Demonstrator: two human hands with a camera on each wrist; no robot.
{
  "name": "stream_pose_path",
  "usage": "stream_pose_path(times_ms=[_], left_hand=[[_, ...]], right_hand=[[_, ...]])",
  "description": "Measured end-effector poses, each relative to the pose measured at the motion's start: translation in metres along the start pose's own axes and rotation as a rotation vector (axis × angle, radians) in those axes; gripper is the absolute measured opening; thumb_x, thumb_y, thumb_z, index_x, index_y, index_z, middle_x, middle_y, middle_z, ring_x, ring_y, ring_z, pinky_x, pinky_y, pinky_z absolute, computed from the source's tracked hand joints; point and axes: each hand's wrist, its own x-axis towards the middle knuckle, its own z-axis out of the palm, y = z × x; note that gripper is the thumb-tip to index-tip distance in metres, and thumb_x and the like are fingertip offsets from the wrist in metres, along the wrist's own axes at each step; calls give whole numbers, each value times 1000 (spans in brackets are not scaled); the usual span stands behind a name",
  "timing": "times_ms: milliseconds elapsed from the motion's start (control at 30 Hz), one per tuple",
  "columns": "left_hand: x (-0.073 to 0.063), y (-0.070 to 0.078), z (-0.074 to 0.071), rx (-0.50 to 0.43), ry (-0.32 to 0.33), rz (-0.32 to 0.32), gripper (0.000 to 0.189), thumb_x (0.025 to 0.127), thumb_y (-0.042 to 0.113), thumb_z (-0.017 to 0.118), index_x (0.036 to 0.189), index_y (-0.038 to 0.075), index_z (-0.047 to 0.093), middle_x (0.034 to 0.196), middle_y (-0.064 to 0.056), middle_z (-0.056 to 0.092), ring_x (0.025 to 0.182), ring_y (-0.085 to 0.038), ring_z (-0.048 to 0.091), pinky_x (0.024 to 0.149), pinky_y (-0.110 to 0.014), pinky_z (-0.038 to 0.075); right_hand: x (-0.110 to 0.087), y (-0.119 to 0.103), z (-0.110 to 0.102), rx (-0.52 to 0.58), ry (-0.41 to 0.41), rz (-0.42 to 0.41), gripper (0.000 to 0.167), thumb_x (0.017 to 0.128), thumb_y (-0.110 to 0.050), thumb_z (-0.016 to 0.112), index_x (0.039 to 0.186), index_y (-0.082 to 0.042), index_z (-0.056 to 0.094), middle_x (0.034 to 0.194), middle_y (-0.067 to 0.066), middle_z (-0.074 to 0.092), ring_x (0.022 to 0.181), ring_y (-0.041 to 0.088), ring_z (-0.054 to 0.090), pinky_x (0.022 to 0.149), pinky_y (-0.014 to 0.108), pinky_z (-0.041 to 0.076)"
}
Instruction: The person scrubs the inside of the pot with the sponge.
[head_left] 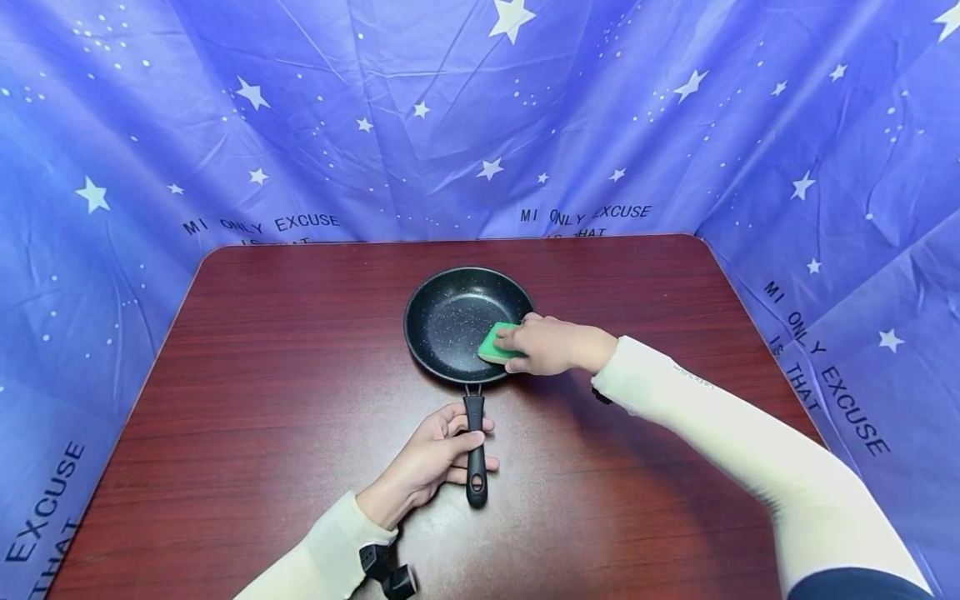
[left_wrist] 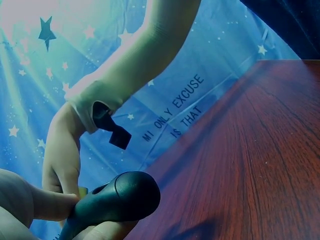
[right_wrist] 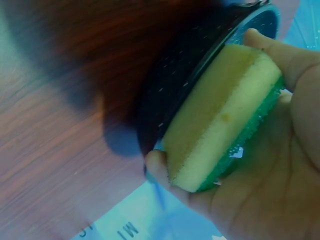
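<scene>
A black speckled frying pan (head_left: 450, 321) sits at the middle of the table, its handle (head_left: 476, 450) pointing toward the near edge. My left hand (head_left: 442, 450) holds that handle, thumb on top and fingers underneath; the handle's rounded end (left_wrist: 135, 195) fills the low part of the left wrist view. In my right hand (head_left: 551, 343) is a sponge (head_left: 495, 343), green on top and yellow below, at the pan's right inner side. The right wrist view shows thumb and fingers gripping the sponge (right_wrist: 220, 115) by its ends, over the pan's rim.
The dark red wooden table (head_left: 285, 350) has rounded far corners. Blue star-printed curtains (head_left: 420, 125) with lettering hang behind it and at both sides. A small black camera (head_left: 386, 571) is strapped to the left wrist.
</scene>
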Motion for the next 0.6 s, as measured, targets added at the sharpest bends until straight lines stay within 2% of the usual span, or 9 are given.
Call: stream_pose_path(times_ms=[267,500,600], left_hand=[[1,1,0,-1,1,-3,43,103,-1,57,142,-7,39,134,-16,62,89,-30,79,64,-35,66],[0,1,0,0,-2,-2,40,103,-1,57,140,-6,40,133,-15,64,88,-28,79,63,-34,66],[0,1,0,2,-3,0,40,103,-1,57,139,-7,40,132,-13,65,88,-28,79,63,-34,66]], right_hand=[[2,-14,-4,-20,-27,-8,48,108,-25,60,153,-8,56,160,15,48,129,42,56,98,51,46],[8,-22,-7,17,-64,-72,47,109,-22,56,152,-5,55,161,18,46,144,44,47,115,63,39],[13,-24,-7,42,-69,-106,47,108,-22,56,152,-5,55,161,17,46,146,42,45,117,64,37]])
